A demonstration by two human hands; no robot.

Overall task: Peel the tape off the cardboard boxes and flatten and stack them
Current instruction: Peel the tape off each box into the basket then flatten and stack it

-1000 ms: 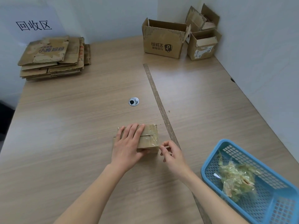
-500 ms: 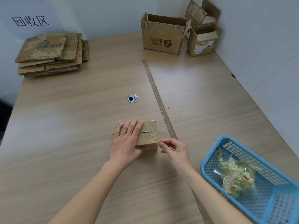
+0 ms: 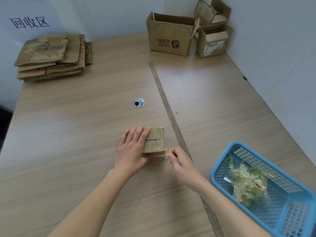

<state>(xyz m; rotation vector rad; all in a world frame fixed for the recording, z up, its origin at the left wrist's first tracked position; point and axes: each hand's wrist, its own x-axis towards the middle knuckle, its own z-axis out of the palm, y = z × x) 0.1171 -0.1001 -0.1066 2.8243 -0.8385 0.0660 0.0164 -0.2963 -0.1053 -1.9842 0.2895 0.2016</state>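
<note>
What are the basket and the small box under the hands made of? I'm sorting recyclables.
Basket: seemingly moulded blue plastic, glossy, with lattice walls. Small box: brown cardboard, matte, wrapped in shiny clear tape, probably plastic film, that the right hand pinches.

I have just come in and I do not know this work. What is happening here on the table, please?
A person is taking tape off a small cardboard box. The left hand lies flat on top and holds it down, while the right hand pinches the clear tape at its near right corner. Peeled tape sits in the blue basket. Flattened boxes are stacked at the far left; open boxes wait at the far right.
</note>
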